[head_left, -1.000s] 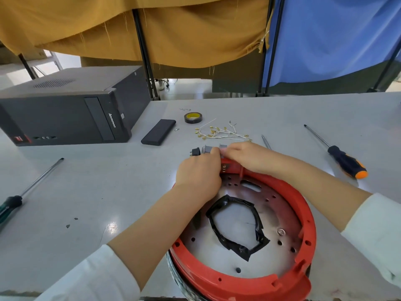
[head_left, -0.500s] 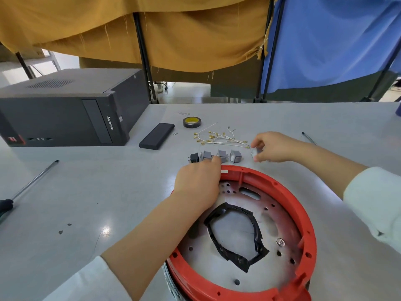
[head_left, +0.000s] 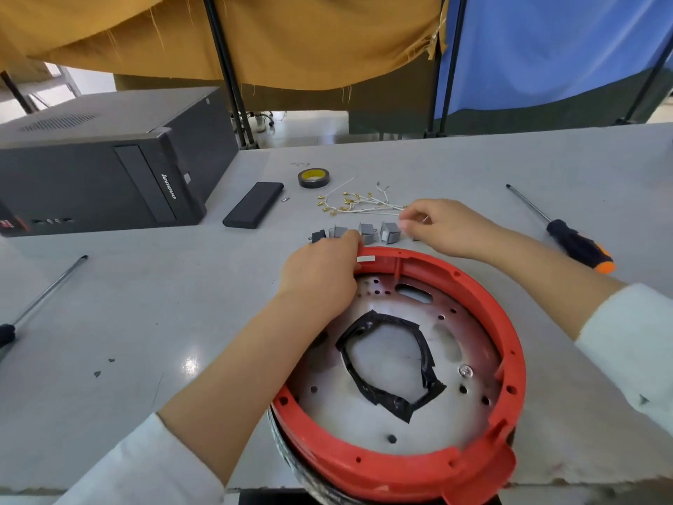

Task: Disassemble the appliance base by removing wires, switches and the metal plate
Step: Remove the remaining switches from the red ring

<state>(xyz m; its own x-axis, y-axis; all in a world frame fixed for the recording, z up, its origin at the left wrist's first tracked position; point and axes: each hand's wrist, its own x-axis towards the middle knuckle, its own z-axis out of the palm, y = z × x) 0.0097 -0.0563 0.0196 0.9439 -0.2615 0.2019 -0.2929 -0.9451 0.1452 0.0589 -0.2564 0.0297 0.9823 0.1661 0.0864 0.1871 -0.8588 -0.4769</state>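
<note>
Red appliance base (head_left: 504,344), ring-shaped, at near edge of grey desk (head_left: 145,315), partly overhanging it. Inside the ring: perforated metal plate (head_left: 364,417), with irregular loop of black tape (head_left: 418,391) round its central opening.

Left hand (head_left: 320,275) at far rim of the base, fingers curled over the rim; grip on the rim itself cannot be confirmed, fingertips hidden. Right hand (head_left: 442,227) on the desk just beyond the base, grip pinching a small pale part (head_left: 403,225), too small to identify, beside the row of switches.

Row of detached switches (head_left: 389,232) on the desk just beyond the far rim: one small black, the others grey. Bundle of white wires with brass terminals (head_left: 358,205) lying behind the row, near the right hand.

Further back: roll of dark tape with yellow core (head_left: 313,177); flat black rectangular case (head_left: 254,205); black desktop computer tower (head_left: 105,158) lying on its side. Orange-and-black screwdriver (head_left: 568,238) to the right, well apart from the base. Second screwdriver (head_left: 47,293) at far left, handle cut off by the frame edge.
</note>
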